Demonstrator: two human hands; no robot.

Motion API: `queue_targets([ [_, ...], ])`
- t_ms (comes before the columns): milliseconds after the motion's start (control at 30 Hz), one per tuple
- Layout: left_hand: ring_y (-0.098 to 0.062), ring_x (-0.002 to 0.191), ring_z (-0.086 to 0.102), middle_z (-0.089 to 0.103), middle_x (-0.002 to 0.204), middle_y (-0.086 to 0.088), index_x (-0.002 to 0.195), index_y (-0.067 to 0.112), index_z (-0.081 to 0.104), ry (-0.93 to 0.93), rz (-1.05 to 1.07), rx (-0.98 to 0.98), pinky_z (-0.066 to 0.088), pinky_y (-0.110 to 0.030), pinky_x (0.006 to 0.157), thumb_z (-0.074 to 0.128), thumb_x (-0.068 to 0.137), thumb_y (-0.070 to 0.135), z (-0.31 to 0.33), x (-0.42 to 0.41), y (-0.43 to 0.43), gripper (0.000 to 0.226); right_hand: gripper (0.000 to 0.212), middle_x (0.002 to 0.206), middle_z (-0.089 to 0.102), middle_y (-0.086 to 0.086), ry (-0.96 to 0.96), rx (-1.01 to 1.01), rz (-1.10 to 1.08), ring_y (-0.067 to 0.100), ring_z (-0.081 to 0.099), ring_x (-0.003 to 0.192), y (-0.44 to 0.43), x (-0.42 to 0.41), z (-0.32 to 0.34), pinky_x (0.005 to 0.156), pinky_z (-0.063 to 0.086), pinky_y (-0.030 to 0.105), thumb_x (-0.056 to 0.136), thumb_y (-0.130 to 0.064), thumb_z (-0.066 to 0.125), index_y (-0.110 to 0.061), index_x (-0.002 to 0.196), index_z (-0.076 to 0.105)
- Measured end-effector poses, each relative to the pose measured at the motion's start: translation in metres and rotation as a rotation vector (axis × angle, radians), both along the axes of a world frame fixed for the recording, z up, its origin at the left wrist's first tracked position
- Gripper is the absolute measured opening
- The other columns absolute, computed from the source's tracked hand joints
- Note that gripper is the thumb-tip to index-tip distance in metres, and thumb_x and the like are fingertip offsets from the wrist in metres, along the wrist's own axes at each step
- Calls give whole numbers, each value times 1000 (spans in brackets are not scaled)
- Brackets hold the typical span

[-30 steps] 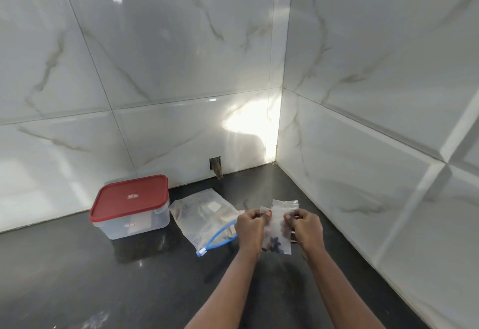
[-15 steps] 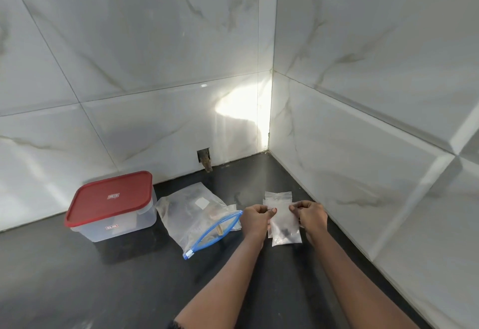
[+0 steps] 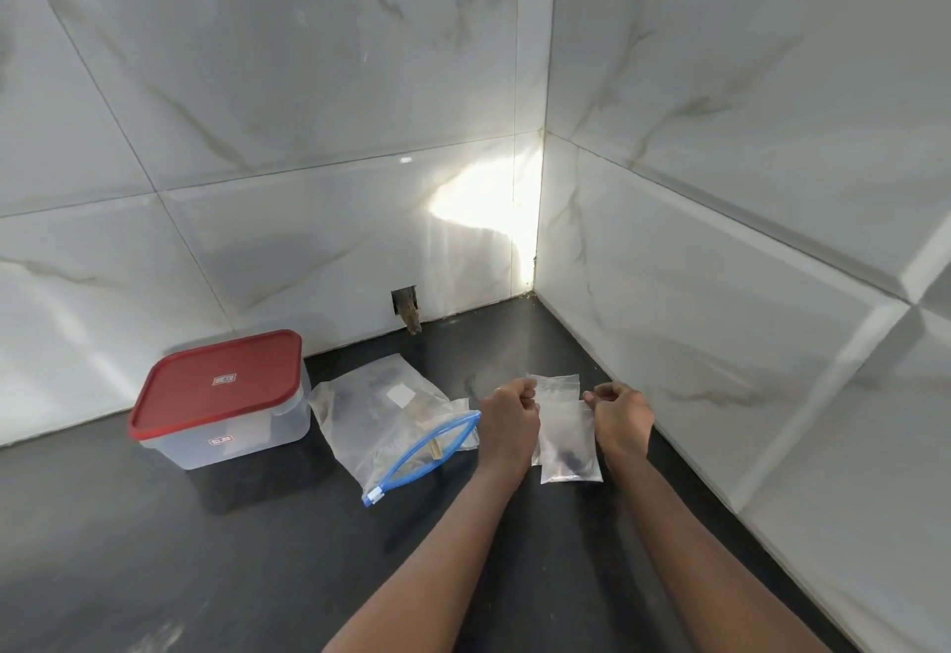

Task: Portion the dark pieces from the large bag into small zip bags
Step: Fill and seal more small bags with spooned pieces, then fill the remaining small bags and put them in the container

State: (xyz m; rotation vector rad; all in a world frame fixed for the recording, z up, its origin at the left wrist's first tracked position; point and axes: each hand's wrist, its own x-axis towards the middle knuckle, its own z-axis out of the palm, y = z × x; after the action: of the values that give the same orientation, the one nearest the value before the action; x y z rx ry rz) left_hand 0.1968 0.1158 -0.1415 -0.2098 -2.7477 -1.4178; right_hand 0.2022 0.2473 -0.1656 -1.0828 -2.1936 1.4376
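Note:
A small clear zip bag (image 3: 568, 446) with a few dark pieces at its bottom lies flat on the black counter (image 3: 257, 549). My left hand (image 3: 507, 421) pinches its top left corner and my right hand (image 3: 620, 416) pinches its top right corner. Another small clear bag (image 3: 556, 384) lies just behind it, partly covered. To the left lies the large clear bag (image 3: 383, 416) with a blue zip mouth, open toward me, holding dark pieces.
A clear plastic box with a red lid (image 3: 221, 398) stands at the left by the back wall. White marble-tiled walls (image 3: 720, 344) meet in a corner behind and to the right of the bags. A small hole (image 3: 406, 308) sits at the wall's base.
The small bag, held up in both hands a second ago, has come down flat onto the counter. Both hands stay at its top corners. The camera has tilted slightly.

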Motion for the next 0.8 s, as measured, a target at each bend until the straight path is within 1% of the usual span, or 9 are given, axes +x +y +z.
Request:
queue_targets([
  [100,-16,100,64,69,112,-8,117,7,65,104,-17,-17,45,-14,87,55,91,6,13,4,-12,27,19,108,66,16,33,71,7,29,63,97,-14,1,4,77,43,24,86,-7,65,2,103,67],
  [200,-15,103,62,67,115,-7,116,9,66,179,-9,-78,42,-13,87,51,91,3,21,7,-28,29,15,111,62,17,51,193,96,30,61,99,-36,4,3,74,36,21,86,-5,63,1,99,69],
  [300,-17,109,56,62,118,-5,113,10,66,221,-3,-187,41,-16,85,45,84,-7,23,8,-47,40,11,103,66,14,60,218,266,26,62,94,-64,5,1,73,37,21,84,-4,63,-2,90,72],
  [400,-18,116,48,58,121,-3,113,11,65,241,3,-309,41,-21,88,46,81,-7,22,9,-67,41,13,91,70,15,21,235,446,25,63,84,-92,5,-2,70,40,25,84,-3,59,-3,82,72],
  [467,-18,117,45,57,123,-1,115,14,64,239,9,-399,39,-22,91,48,83,-5,20,9,-78,41,16,87,71,14,-19,260,506,26,63,80,-107,5,-4,68,42,28,84,-5,56,-3,81,72],
  [567,-17,111,50,60,121,1,117,19,64,238,36,-511,38,-23,89,53,83,-1,21,10,-93,41,22,98,70,13,-106,313,515,23,60,82,-123,5,-2,68,41,29,89,-8,50,-2,95,71],
  [667,-15,100,57,66,113,1,112,22,67,195,51,-540,43,-23,81,55,84,4,22,12,-106,35,27,114,63,14,-159,335,488,26,62,102,-135,2,-5,82,48,29,93,-11,47,-3,112,65],
  [733,-15,96,61,68,109,0,109,22,69,147,68,-530,46,-23,76,54,84,5,22,14,-115,33,28,120,56,14,-187,328,446,25,59,107,-143,0,-5,87,48,27,95,-13,48,-4,118,61],
  [800,-15,93,62,69,106,2,107,24,69,107,88,-521,48,-25,75,51,82,3,21,13,-124,37,30,123,50,13,-214,319,413,24,57,110,-147,-4,-7,90,47,25,96,-17,51,-3,121,57],
])
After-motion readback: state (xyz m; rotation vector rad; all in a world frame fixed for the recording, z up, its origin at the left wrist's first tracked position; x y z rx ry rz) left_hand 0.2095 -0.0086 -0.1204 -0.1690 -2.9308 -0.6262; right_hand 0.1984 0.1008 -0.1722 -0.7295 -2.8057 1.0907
